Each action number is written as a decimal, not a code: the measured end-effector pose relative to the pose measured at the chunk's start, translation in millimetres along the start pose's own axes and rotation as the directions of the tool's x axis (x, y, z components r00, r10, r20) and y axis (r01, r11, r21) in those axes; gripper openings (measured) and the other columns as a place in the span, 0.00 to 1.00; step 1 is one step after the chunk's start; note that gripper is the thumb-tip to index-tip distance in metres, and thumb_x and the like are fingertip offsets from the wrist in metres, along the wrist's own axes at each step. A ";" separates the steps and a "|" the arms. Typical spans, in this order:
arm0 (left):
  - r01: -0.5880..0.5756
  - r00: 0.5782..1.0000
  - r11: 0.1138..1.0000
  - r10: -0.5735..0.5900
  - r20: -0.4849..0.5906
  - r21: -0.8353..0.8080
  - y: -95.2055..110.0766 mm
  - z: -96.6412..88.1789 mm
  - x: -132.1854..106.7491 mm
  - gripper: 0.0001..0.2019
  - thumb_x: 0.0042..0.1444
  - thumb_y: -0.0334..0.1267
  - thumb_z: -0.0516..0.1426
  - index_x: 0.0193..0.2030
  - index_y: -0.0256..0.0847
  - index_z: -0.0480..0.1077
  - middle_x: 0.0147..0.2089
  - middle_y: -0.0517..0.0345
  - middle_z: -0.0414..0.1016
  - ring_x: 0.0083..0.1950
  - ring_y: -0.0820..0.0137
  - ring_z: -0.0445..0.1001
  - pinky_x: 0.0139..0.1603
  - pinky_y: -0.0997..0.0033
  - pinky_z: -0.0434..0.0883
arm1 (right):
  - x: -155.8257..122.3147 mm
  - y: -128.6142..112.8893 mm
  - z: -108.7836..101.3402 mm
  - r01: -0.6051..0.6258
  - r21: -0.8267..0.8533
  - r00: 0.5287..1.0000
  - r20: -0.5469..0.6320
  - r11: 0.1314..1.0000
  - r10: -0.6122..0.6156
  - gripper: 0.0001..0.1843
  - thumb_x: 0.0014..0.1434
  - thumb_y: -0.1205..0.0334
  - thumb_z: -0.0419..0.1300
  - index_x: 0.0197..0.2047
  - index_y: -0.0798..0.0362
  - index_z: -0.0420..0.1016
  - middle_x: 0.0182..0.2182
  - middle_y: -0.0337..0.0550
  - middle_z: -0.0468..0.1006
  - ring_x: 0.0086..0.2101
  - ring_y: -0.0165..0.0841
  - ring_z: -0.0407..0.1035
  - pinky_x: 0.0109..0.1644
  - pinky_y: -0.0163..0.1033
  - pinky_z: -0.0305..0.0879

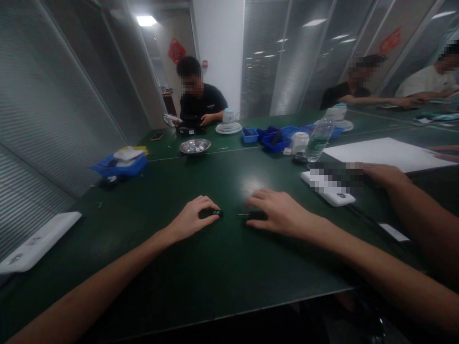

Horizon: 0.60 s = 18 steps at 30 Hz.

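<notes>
My left hand (193, 217) rests on the dark green table (215, 267), its fingers curled and pinched on a small black part (216, 213) with a green spot. My right hand (278, 210) lies a short way to its right, fingers bent over another small dark object (255, 216) from which a thin pin sticks out to the left. The two hands are close but apart. What exactly the right hand grips is mostly hidden under its fingers.
A co-worker's arm (412, 200) reaches in from the right to a white device (328, 188). Further back stand a water bottle (319, 136), blue bins (276, 141), a metal bowl (195, 145) and a small fan (228, 125). A blue tray (120, 162) and a white slab (38, 241) lie left. Other people sit at the far side.
</notes>
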State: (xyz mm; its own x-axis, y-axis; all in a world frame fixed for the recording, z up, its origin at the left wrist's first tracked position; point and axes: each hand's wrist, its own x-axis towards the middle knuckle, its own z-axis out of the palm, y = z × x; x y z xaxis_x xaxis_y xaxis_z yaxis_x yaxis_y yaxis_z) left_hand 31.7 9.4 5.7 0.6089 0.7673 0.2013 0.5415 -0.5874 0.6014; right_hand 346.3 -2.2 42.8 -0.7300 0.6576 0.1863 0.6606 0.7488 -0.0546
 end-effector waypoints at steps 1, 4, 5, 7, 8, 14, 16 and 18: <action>0.004 1.000 1.000 -0.004 0.004 -0.006 1.3 -0.6 0.1 0.12 0.68 0.44 0.59 0.52 0.44 0.78 0.52 0.52 0.77 0.52 0.62 0.73 0.52 0.62 0.72 | -0.4 1.0 -1.7 -0.004 -0.004 1.000 0.030 1.000 0.004 0.12 0.67 0.54 0.65 0.50 0.51 0.75 0.44 0.47 0.78 0.42 0.41 0.72 0.37 0.39 0.63; 0.015 1.000 1.000 -0.015 0.015 -0.020 3.8 -1.8 0.3 0.12 0.68 0.44 0.59 0.53 0.44 0.78 0.52 0.52 0.76 0.51 0.63 0.73 0.51 0.63 0.72 | 2.8 0.7 0.5 -0.006 0.038 0.998 0.070 0.999 0.003 0.05 0.68 0.62 0.62 0.46 0.53 0.74 0.39 0.45 0.78 0.35 0.36 0.71 0.33 0.38 0.59; 0.018 1.000 1.000 -0.017 0.017 -0.023 4.0 -1.9 0.3 0.12 0.68 0.44 0.59 0.53 0.44 0.78 0.52 0.52 0.76 0.51 0.63 0.73 0.51 0.63 0.72 | 4.2 -0.6 2.5 0.008 0.071 0.997 0.076 0.997 -0.014 0.05 0.69 0.62 0.60 0.47 0.53 0.73 0.39 0.44 0.79 0.34 0.35 0.71 0.33 0.37 0.58; 0.018 1.000 1.000 -0.018 0.013 -0.024 3.3 -1.4 0.1 0.12 0.68 0.44 0.59 0.53 0.44 0.78 0.52 0.52 0.76 0.51 0.63 0.73 0.52 0.63 0.72 | 5.8 -4.2 6.3 0.029 0.093 0.998 0.057 0.995 -0.034 0.12 0.70 0.56 0.60 0.52 0.53 0.72 0.41 0.45 0.79 0.36 0.35 0.72 0.33 0.37 0.58; 0.015 1.000 1.000 -0.015 0.009 -0.022 2.5 -1.0 0.0 0.12 0.68 0.44 0.59 0.52 0.44 0.78 0.52 0.52 0.76 0.51 0.63 0.73 0.52 0.62 0.72 | 5.6 -6.2 7.6 0.030 0.079 0.999 0.041 0.996 -0.034 0.17 0.70 0.50 0.61 0.54 0.53 0.72 0.43 0.47 0.79 0.37 0.37 0.72 0.33 0.37 0.58; -0.004 1.000 1.000 0.004 -0.006 -0.014 -0.2 0.8 -0.4 0.11 0.68 0.42 0.59 0.52 0.45 0.78 0.51 0.53 0.77 0.51 0.63 0.73 0.52 0.62 0.72 | 1.2 -12.7 10.7 0.072 -0.020 0.996 0.048 0.997 -0.071 0.14 0.71 0.50 0.59 0.43 0.53 0.73 0.38 0.46 0.77 0.35 0.37 0.70 0.31 0.38 0.54; -0.006 1.000 1.000 0.006 -0.005 -0.026 1.1 0.4 0.0 0.10 0.68 0.42 0.59 0.52 0.45 0.78 0.51 0.53 0.77 0.51 0.63 0.73 0.52 0.63 0.72 | 3.3 -13.0 13.6 0.048 0.003 0.998 0.041 0.999 -0.048 0.13 0.73 0.52 0.56 0.47 0.54 0.72 0.38 0.45 0.78 0.34 0.35 0.70 0.31 0.38 0.54; -0.009 1.000 0.999 0.009 0.003 -0.040 2.7 -0.2 0.3 0.11 0.68 0.42 0.59 0.52 0.45 0.78 0.51 0.53 0.76 0.51 0.64 0.74 0.52 0.63 0.72 | 6.7 -13.7 17.4 0.041 0.029 0.998 0.045 0.999 -0.042 0.14 0.75 0.51 0.54 0.50 0.54 0.71 0.40 0.45 0.78 0.31 0.33 0.69 0.30 0.37 0.53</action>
State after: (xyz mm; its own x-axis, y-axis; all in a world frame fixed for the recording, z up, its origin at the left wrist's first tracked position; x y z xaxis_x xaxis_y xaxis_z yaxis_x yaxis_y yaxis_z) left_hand 33.2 8.2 7.5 0.6153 0.7613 0.2045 0.5125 -0.5834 0.6300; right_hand 329.2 -6.5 27.7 -0.7644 0.6286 0.1437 0.6249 0.7771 -0.0751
